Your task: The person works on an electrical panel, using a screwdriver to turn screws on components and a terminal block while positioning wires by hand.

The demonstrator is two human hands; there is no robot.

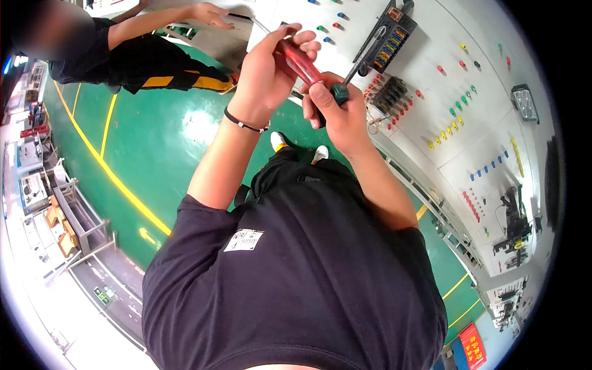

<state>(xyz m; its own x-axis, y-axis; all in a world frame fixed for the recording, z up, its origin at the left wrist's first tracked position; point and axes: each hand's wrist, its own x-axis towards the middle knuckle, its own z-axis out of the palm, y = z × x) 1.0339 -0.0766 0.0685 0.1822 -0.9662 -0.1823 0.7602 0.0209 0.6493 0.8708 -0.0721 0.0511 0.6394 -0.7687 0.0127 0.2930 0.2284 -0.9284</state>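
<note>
Across the palm of my left hand (266,77), under its loosely curled fingers, lies a screwdriver with a red translucent handle (302,63). Its thin metal shaft points to the upper left. My right hand (346,120) is closed round a second screwdriver with a dark green and black handle (339,94); a dark shaft runs from it to the upper right. The butt of the red handle meets the fingertips of my right hand. Both hands are close together, at the near edge of a white panel (425,92).
Coloured sockets, a fuse box (393,44) and a black connector block (388,95) sit on the panel. Another person (92,55) stands at the upper left, one hand stretched towards the panel. Below is a green floor (148,154) with yellow lines.
</note>
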